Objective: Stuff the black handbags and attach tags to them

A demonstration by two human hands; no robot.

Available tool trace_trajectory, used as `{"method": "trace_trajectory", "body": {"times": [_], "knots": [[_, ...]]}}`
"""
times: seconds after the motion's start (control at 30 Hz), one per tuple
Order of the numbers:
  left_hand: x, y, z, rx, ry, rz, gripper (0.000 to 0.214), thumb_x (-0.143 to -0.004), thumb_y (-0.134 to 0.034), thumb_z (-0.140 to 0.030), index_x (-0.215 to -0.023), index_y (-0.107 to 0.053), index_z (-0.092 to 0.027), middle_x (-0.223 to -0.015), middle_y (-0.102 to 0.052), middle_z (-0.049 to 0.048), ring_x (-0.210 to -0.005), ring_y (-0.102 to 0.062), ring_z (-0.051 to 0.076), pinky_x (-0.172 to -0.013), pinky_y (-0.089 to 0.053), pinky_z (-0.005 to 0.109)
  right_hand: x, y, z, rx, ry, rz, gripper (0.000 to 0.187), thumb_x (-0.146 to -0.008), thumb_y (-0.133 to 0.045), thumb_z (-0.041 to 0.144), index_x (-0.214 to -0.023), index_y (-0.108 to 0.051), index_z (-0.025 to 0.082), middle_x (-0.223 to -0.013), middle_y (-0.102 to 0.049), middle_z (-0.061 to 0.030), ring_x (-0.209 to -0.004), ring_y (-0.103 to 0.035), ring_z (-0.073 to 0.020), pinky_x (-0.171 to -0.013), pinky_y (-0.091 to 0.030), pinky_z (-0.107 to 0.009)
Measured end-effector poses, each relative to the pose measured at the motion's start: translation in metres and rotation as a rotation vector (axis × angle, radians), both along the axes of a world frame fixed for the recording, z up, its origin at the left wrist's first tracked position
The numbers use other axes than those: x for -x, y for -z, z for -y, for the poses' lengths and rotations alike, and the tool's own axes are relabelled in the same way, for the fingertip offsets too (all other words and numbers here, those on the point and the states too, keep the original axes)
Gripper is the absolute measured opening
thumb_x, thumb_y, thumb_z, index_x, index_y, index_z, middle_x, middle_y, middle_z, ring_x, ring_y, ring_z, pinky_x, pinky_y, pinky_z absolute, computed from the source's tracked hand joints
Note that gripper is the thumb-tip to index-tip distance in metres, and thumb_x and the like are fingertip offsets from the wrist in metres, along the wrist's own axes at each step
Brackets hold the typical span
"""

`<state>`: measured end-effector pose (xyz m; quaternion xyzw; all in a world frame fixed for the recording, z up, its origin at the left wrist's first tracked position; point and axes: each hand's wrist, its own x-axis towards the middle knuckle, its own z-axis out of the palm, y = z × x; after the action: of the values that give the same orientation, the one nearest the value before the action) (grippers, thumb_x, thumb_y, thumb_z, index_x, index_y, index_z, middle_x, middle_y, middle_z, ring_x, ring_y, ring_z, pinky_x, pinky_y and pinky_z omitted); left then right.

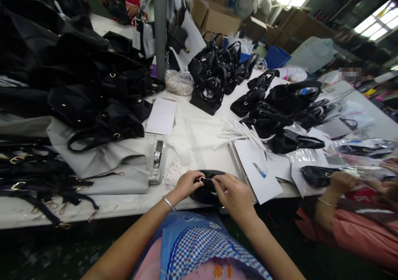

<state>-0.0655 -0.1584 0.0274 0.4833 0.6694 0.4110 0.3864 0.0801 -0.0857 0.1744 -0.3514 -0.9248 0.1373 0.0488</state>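
Note:
Right before me at the table's front edge is a small black handbag (203,195), partly covered by my hands. My left hand (185,185) is closed, pinching the bag near a small gold-coloured ring (202,179). My right hand (235,195) is closed with its fingertips around a thin, pale, straight thing (209,179) that reaches to the ring. Whether it is a slim tool or a thread I cannot tell. A clear-and-grey plastic case (157,160) lies to the left of my left hand.
Black bags (102,89) and straps with gold clips (46,188) are heaped at left. Finished-looking handbags (208,95) stand behind, others (276,110) at right. White cards (256,172) and white cords (239,132) lie nearer. A co-worker's hand (341,183) is at right; a metal post (160,31) rises behind.

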Motion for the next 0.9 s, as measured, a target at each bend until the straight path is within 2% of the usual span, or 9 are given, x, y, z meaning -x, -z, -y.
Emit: {"method": "trace_trajectory", "body": {"times": [0.1,0.2,0.3,0.4,0.5,0.63,0.77,0.83,0.9], "knots": [[-0.001,0.001,-0.001,0.001,-0.038,0.175,0.026,-0.073,-0.066,-0.020,-0.098,-0.071,-0.020,-0.089,-0.073,0.0042,-0.079,-0.064,0.019,-0.074,-0.047,0.029,0.003,0.006,-0.001,-0.005,-0.011,0.061,0.021,-0.093,-0.050,0.030,-0.091,-0.070,0.023,-0.080,-0.066,-0.0020,-0.067,-0.060,-0.0119,-0.062,-0.036,-0.022],[-0.004,0.005,-0.001,-0.002,-0.081,0.356,0.027,-0.071,-0.065,-0.020,-0.098,-0.071,-0.017,-0.091,-0.073,0.0057,-0.077,-0.064,0.018,-0.071,-0.048,0.027,0.005,0.013,-0.002,-0.024,-0.015,0.131,0.021,-0.093,-0.050,0.030,-0.091,-0.070,0.024,-0.081,-0.067,-0.0012,-0.066,-0.061,-0.0119,-0.059,-0.033,-0.023],[-0.006,0.011,-0.001,-0.024,-0.083,0.410,0.030,-0.070,-0.066,-0.019,-0.100,-0.070,-0.016,-0.094,-0.072,0.0072,-0.078,-0.064,0.018,-0.069,-0.048,0.026,0.008,0.020,-0.002,-0.052,-0.024,0.199,0.021,-0.093,-0.050,0.032,-0.091,-0.070,0.025,-0.081,-0.067,-0.0005,-0.064,-0.060,-0.0113,-0.056,-0.030,-0.024],[-0.004,0.014,0.001,-0.048,-0.047,0.410,0.034,-0.070,-0.064,-0.016,-0.103,-0.070,-0.016,-0.097,-0.072,0.0073,-0.079,-0.064,0.018,-0.068,-0.049,0.026,0.012,0.028,-0.002,-0.092,-0.028,0.260,0.023,-0.093,-0.049,0.032,-0.089,-0.070,0.025,-0.080,-0.066,-0.0004,-0.062,-0.059,-0.0107,-0.054,-0.028,-0.025],[-0.003,0.013,0.002,-0.060,-0.056,0.365,0.030,-0.075,-0.060,-0.017,-0.103,-0.072,-0.017,-0.097,-0.074,0.0068,-0.083,-0.065,0.019,-0.074,-0.049,0.028,0.016,0.035,-0.002,-0.117,-0.037,0.312,0.024,-0.094,-0.047,0.033,-0.088,-0.069,0.025,-0.079,-0.066,-0.0005,-0.062,-0.059,-0.0108,-0.053,-0.026,-0.026],[-0.005,0.013,0.000,-0.094,-0.109,0.348,0.024,-0.080,-0.059,-0.022,-0.099,-0.074,-0.019,-0.101,-0.075,0.0061,-0.094,-0.067,0.021,-0.087,-0.048,0.031,0.024,0.041,-0.003,-0.112,-0.063,0.395,0.026,-0.095,-0.044,0.033,-0.086,-0.066,0.023,-0.081,-0.066,-0.0021,-0.064,-0.060,-0.0119,-0.052,-0.027,-0.026],[-0.008,0.017,0.001,-0.092,-0.195,0.323,0.020,-0.081,-0.061,-0.026,-0.095,-0.075,-0.022,-0.098,-0.076,0.0035,-0.093,-0.068,0.021,-0.088,-0.049,0.031,0.030,0.040,-0.005,-0.066,-0.087,0.445,0.026,-0.096,-0.043,0.033,-0.087,-0.065,0.021,-0.084,-0.065,-0.0041,-0.068,-0.062,-0.0129,-0.055,-0.032,-0.025],[-0.007,0.017,0.004,-0.081,-0.212,0.253,0.019,-0.082,-0.061,-0.028,-0.094,-0.075,-0.024,-0.096,-0.076,0.0031,-0.091,-0.068,0.021,-0.087,-0.049,0.030,0.029,0.035,-0.006,-0.021,-0.095,0.449,0.022,-0.095,-0.045,0.032,-0.094,-0.065,0.022,-0.089,-0.065,-0.0039,-0.072,-0.063,-0.0139,-0.057,-0.035,-0.024],[-0.003,0.012,0.010,-0.063,-0.190,0.143,0.018,-0.083,-0.060,-0.028,-0.093,-0.075,-0.025,-0.095,-0.075,0.0033,-0.090,-0.068,0.021,-0.085,-0.048,0.030,0.026,0.028,-0.006,0.051,-0.117,0.432,0.022,-0.092,-0.050,0.029,-0.109,-0.063,0.025,-0.096,-0.065,-0.0039,-0.079,-0.064,-0.0156,-0.062,-0.039,-0.024]]}}
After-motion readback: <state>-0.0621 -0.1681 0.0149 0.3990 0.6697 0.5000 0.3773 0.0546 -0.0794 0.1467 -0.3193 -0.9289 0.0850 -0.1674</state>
